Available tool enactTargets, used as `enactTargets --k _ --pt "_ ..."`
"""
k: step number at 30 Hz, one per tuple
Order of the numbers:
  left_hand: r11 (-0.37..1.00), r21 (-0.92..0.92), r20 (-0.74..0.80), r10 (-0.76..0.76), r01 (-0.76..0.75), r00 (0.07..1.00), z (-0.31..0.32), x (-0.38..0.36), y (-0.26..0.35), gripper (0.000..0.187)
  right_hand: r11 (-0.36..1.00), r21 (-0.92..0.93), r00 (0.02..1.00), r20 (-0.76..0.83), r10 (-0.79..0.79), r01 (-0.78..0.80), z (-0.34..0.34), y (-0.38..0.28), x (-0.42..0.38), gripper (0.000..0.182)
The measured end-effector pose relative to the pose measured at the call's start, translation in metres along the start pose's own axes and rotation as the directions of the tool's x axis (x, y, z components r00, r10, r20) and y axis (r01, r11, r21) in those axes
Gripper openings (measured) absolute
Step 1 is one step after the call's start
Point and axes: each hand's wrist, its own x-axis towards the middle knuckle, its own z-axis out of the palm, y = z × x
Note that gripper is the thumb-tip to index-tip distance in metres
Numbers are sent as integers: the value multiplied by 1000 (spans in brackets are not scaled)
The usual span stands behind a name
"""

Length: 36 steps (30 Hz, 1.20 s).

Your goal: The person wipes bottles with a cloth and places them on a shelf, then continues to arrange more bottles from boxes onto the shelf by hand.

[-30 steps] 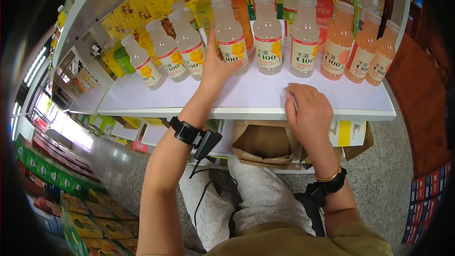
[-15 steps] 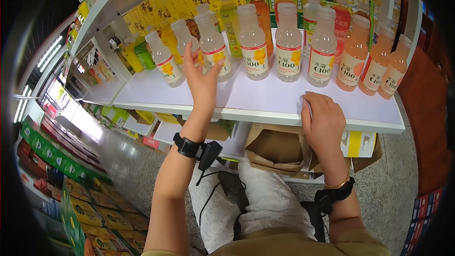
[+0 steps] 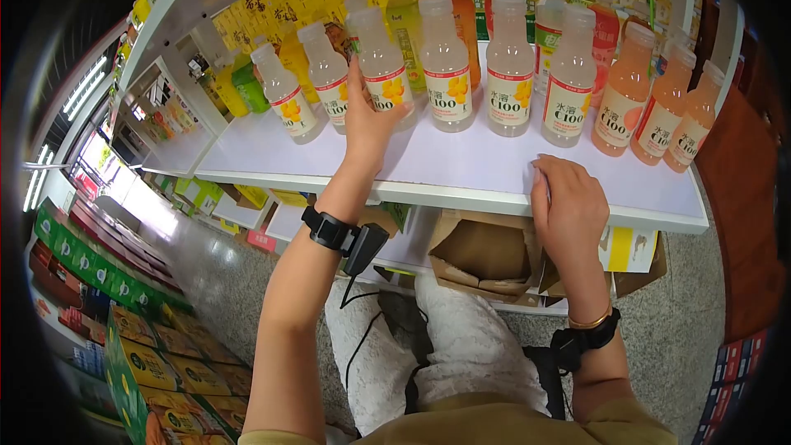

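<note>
My left hand is around the lower part of a clear bottle with a yellow-fruit label, its index finger along the left side and its thumb at the right. Beside it stand other clear bottles, one to the left and one to the right. My right hand rests at the shelf's front edge with its fingers curled together and nothing visible in them. It is below a clear bottle and an orange-pink bottle, touching neither.
Behind the front row stand green, orange and pink bottles, with yellow cartons at the back. The white shelf runs across the view. Under it sits an open cardboard box. Stacked cartons stand on the floor at lower left.
My left hand has moved slightly right and closed around the third clear bottle from the left. My right hand stays at the shelf edge. The view has shifted a little.
</note>
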Motion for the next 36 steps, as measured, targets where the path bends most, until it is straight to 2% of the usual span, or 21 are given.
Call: enactTargets --k 4,6,7,9,13,15,16,18,19,21,25,27,34,35,36 --pt "1000 -14 -31 -14 13 999 0 -7 5 103 1000 0 1000 9 -2 2 1 0 0 15" --pt "993 94 -185 92 -76 978 -8 -6 -1 98 1000 -2 1000 13 -6 6 1 1 -1 15" --pt "992 96 -188 98 -81 977 -14 -9 1 98 1000 -9 1000 18 1 -1 1 1 -1 15" --pt "900 421 -357 283 -117 890 -31 -16 8 94 1000 -6 1000 12 -5 5 1 1 0 15" --pt "887 458 -400 264 -57 878 -48 -13 9 97 1000 -11 1000 14 -20 20 0 0 0 15" --pt "959 282 -378 86 26 922 -49 -6 8 102 1000 -2 1000 16 -24 24 1 1 -1 15" --pt "959 284 -380 89 25 921 -53 -1 1 102 1000 -1 1000 16 -21 21 1 2 -1 15" --pt "998 58 -245 -1 16 970 -60 6 -9 110 1000 1 1000 22 -15 15 0 1 -1 15" --pt "998 56 -240 2 12 971 -61 9 -10 110 1000 0 1000 30 -7 7 0 1 -1 16" --pt "978 206 -228 9 39 974 -63 13 -8 115 1000 -3 1000 27 -6 6 -1 1 -1 16" --pt "975 221 -201 8 37 980 -70 15 -5 114 1000 -7 999 35 -18 19 -3 -1 1 17" --pt "991 129 -101 -9 22 995 -74 15 -6 109 1000 -1 999 40 -19 19 -1 1 0 18" --pt "990 142 -166 3 21 986 -84 0 0 107 1000 -5 999 54 -8 8 -1 0 0 19" --pt "924 381 -257 144 -37 956 -95 -3 0 107 1000 -2 999 50 -7 7 -1 0 0 19" --pt "798 599 -307 297 -59 904 -104 -5 2 107 1000 -2 999 49 -8 8 -2 0 0 19"
